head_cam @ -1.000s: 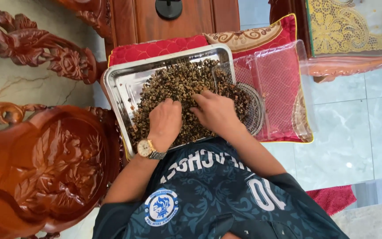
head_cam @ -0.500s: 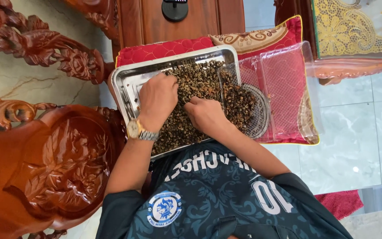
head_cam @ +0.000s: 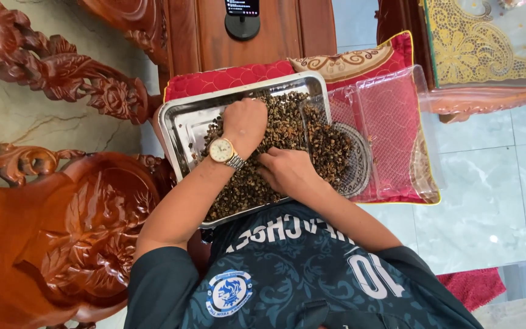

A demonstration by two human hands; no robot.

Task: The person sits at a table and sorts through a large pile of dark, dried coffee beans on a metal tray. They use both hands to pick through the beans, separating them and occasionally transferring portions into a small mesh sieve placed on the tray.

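A rectangular metal tray (head_cam: 181,125) lies on a red cushion and holds a heap of small dark brown dried seeds (head_cam: 287,119). My left hand (head_cam: 246,123), with a gold wristwatch on the wrist, rests palm down on the heap near the tray's far side. Closer to my body, my right hand (head_cam: 287,172) presses into the seeds with its fingers curled among them. Whether either hand grips any seeds is hidden.
A clear plastic container (head_cam: 391,131) lies to the right of the tray on the red cushion (head_cam: 226,78). Carved wooden furniture (head_cam: 74,237) surrounds the left side. A phone on a stand (head_cam: 242,15) sits on the wooden piece behind the tray.
My left hand has slid away from my body across the seed heap to the tray's far part. My right hand stayed near the close edge.
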